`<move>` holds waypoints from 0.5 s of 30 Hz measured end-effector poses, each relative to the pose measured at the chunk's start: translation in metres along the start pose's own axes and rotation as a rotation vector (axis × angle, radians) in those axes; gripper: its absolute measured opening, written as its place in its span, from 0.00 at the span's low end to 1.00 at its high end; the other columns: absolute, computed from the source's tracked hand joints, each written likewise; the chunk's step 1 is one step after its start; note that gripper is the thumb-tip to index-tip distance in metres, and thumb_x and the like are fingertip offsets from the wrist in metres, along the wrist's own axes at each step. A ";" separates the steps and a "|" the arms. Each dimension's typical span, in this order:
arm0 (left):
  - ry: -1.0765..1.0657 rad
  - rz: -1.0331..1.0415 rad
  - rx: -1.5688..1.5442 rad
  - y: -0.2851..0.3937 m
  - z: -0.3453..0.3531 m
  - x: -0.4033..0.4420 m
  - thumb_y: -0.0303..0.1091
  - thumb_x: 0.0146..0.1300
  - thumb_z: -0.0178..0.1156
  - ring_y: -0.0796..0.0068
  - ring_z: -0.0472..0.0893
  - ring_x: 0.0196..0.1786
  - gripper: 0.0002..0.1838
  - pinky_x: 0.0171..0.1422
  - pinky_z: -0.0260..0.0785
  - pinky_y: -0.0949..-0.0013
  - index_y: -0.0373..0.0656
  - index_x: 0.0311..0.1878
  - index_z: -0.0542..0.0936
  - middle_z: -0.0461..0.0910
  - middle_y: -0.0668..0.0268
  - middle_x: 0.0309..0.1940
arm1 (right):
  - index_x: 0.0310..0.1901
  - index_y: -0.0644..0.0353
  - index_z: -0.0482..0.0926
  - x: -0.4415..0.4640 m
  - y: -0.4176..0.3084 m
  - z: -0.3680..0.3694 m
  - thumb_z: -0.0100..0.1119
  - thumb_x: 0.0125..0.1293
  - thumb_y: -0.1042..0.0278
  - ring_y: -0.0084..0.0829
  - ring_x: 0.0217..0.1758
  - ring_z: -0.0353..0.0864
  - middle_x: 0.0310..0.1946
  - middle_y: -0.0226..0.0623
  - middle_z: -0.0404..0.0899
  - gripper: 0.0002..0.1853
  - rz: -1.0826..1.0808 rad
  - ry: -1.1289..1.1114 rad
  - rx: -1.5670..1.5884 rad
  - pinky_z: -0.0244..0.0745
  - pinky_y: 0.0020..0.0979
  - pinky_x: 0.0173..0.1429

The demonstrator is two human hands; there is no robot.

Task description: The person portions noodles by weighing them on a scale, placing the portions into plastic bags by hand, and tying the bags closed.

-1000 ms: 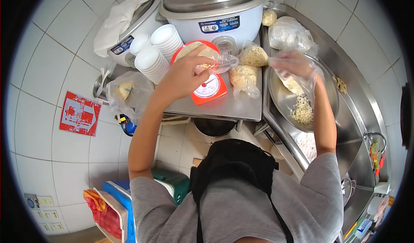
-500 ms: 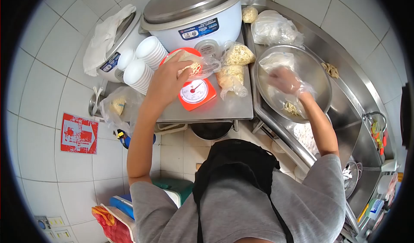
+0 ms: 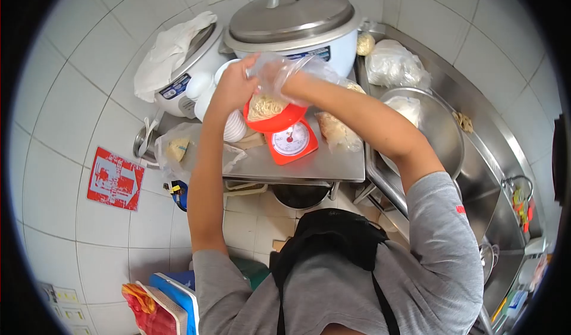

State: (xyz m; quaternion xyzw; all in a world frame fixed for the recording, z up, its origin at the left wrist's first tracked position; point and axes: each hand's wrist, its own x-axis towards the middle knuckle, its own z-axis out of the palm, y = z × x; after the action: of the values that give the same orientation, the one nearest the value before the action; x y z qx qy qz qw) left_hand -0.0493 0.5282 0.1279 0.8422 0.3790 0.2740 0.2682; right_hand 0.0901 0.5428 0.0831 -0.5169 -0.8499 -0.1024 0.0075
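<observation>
The left hand (image 3: 237, 84) pinches clear plastic (image 3: 260, 65) beside the plastic-covered right hand (image 3: 275, 77), whose blurred grip I cannot tell, and just below them pale noodles (image 3: 265, 109) lie in the red pan (image 3: 277, 123) of a dial scale (image 3: 303, 147), before a lidded rice cooker (image 3: 291, 18).

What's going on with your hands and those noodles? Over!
Left hand and plastic-covered right hand close together at red scale. Noodles in its pan. Right forearm partly hiding nearby bags.
</observation>
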 end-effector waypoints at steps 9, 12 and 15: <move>-0.045 -0.115 -0.152 -0.017 -0.049 0.022 0.23 0.49 0.50 0.84 0.73 0.25 0.31 0.37 0.70 0.78 0.33 0.62 0.65 0.74 0.64 0.54 | 0.34 0.56 0.83 0.028 0.035 -0.101 0.60 0.43 0.69 0.35 0.32 0.82 0.27 0.43 0.81 0.12 0.317 0.223 0.460 0.75 0.31 0.36; -0.022 -0.087 -0.199 -0.013 -0.046 0.021 0.23 0.50 0.51 0.83 0.74 0.26 0.31 0.37 0.70 0.78 0.33 0.62 0.65 0.73 0.63 0.55 | 0.39 0.57 0.82 0.018 0.048 -0.122 0.60 0.48 0.63 0.31 0.37 0.81 0.30 0.41 0.81 0.15 0.145 0.243 0.212 0.74 0.29 0.40; -0.023 -0.071 -0.239 -0.017 -0.046 0.027 0.23 0.51 0.51 0.83 0.75 0.26 0.30 0.37 0.70 0.78 0.33 0.62 0.65 0.72 0.63 0.55 | 0.40 0.53 0.82 0.045 0.071 -0.149 0.57 0.54 0.58 0.33 0.40 0.81 0.35 0.42 0.82 0.14 0.049 0.156 -0.168 0.75 0.31 0.42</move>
State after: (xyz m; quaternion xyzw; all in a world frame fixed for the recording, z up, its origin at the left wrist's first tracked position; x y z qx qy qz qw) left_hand -0.0732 0.5708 0.1559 0.7933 0.3702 0.2978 0.3808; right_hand 0.1178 0.5863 0.2462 -0.5267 -0.8223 -0.2130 0.0326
